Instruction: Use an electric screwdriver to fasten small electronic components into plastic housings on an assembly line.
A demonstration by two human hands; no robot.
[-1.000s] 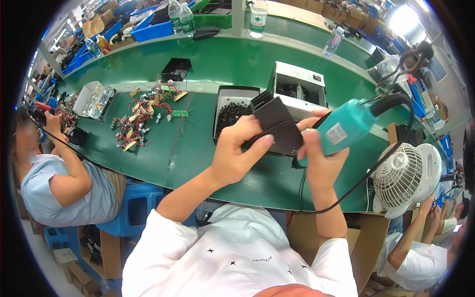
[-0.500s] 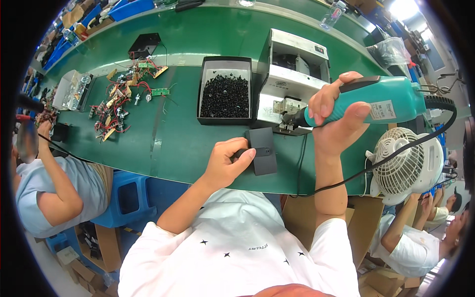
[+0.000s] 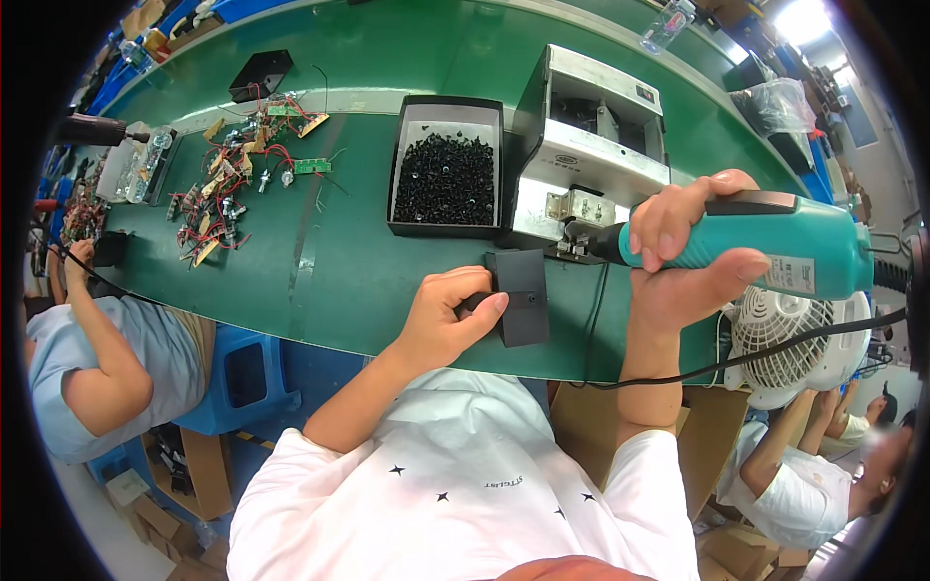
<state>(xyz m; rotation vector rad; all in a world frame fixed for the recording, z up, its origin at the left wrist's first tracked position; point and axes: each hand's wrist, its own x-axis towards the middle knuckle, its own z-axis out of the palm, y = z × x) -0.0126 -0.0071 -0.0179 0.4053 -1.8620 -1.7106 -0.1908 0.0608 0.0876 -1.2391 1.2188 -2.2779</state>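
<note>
My left hand (image 3: 448, 318) is closed round the handle-like end of a black plastic casing (image 3: 525, 315), held by the table's near edge. The casing has a flat, boxy body with a small round spot on the side facing up. In my right hand (image 3: 683, 242) lies a teal electric screwdriver (image 3: 809, 228), held almost level with its dark nose pointing left. That nose reaches the front pick-up spot of a white and black screw feeder (image 3: 567, 165); the bit's very tip is too small to make out.
A black box (image 3: 397, 184) of dark screws stands left of the feeder. Wired circuit boards (image 3: 228, 194) lie further left. A white fan (image 3: 785, 334) and the screwdriver's cable are at right. One person sits left, near a blue stool (image 3: 237, 373); others sit right.
The whole view has shifted a little. The screwdriver stays at the feeder's front, and the casing is slightly more tilted. At far left, a dark tool has come higher into view.
</note>
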